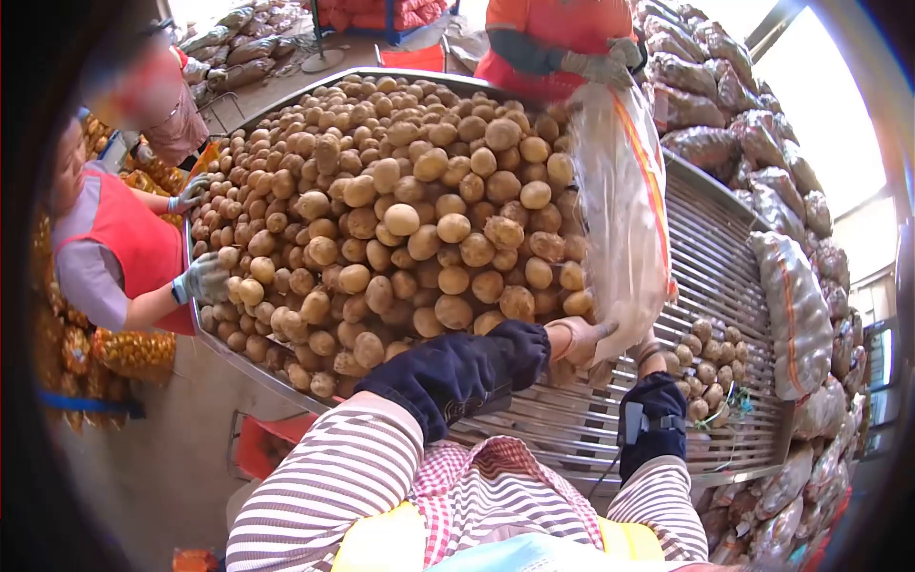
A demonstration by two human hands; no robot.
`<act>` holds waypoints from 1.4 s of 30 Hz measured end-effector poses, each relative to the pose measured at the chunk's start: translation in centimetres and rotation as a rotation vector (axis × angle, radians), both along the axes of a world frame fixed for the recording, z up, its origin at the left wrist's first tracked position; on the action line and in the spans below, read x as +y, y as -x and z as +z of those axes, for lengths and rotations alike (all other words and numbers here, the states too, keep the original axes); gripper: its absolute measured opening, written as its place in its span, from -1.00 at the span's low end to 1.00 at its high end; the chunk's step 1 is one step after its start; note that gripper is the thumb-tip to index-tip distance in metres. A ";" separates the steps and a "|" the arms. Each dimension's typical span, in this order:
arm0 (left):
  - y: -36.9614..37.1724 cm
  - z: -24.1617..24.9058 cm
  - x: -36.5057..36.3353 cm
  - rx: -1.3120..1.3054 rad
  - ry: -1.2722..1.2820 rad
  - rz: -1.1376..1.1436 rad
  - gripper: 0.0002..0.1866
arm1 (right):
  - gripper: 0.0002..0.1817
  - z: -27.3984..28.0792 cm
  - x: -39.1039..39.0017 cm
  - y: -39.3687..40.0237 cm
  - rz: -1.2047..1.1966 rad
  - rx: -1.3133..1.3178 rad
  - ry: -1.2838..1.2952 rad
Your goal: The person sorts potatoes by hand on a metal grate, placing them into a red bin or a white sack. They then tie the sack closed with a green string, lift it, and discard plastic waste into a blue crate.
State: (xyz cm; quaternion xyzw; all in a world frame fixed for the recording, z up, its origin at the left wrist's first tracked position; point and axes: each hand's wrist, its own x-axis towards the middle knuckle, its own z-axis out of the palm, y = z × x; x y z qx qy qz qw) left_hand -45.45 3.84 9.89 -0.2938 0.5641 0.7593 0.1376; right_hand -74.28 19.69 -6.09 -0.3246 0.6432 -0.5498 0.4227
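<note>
A translucent white sack (pixel 620 210) with an orange-red stripe stretches along the right edge of a big heap of potatoes (pixel 419 219). My left hand (pixel 575 341), in a light glove, is closed on the sack's near end. Just to its right, my right hand (pixel 650 349) is at the same end of the sack; its fingers are hidden behind the plastic. At the sack's far end are the gloved hands (pixel 610 65) of a person in red and orange.
A slatted metal rack (pixel 724 248) to the right bears a small group of potatoes (pixel 710 367). Filled sacks (pixel 791 315) are stacked beyond it. On the left, a co-worker's gloved hand (pixel 202 279) touches the heap; another person stands behind. A red stool (pixel 267 446) is below the table.
</note>
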 end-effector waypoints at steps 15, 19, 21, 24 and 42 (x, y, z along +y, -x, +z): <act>-6.1 0.2 -1.3 0.332 -0.772 0.320 -0.29 | -0.20 21.6 -3.8 -12.2 -0.101 0.038 -0.017; -8.4 3.1 -2.2 0.401 -0.825 0.290 -0.30 | -0.11 25.0 -4.1 -16.0 -0.045 0.226 0.060; -8.7 4.5 -2.3 0.412 -0.853 0.286 -0.34 | -0.13 27.5 -5.3 -17.7 -0.020 0.158 0.131; -10.7 7.3 -3.5 0.481 -0.781 0.220 -0.42 | -0.13 30.2 -7.1 -19.3 0.088 0.088 0.134; -21.8 5.2 -20.9 0.864 0.551 0.767 -0.43 | -0.39 45.5 -30.4 -42.1 0.397 1.356 0.107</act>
